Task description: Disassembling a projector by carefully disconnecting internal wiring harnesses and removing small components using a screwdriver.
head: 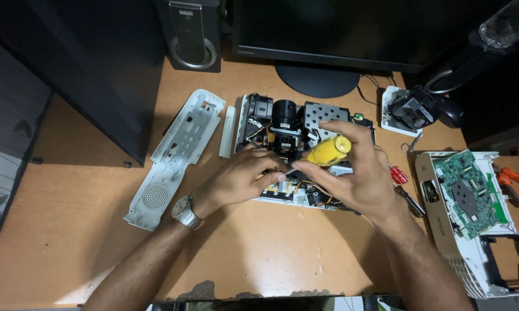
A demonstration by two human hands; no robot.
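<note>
Opened projector chassis [288, 138], lens block and wiring exposed, lies near the middle of the table [271, 253], toward the rear edge just before the monitor stand [317, 80]. I note my right hand [357, 173], its grip clamped on a yellow-handled screwdriver [327, 151], held over the chassis. My left hand [239, 178], with a wristwatch [186, 212], rests on the chassis front; its fingers are curled together at the interior, though I cannot tell whether they pinch anything. The white cover panel [176, 155] lies left of the chassis, a narrow white strip [227, 131] between them. A green circuit board [470, 193] sits on a white housing at the right edge, with a red-handled screwdriver [399, 174] beside my right hand.
</note>
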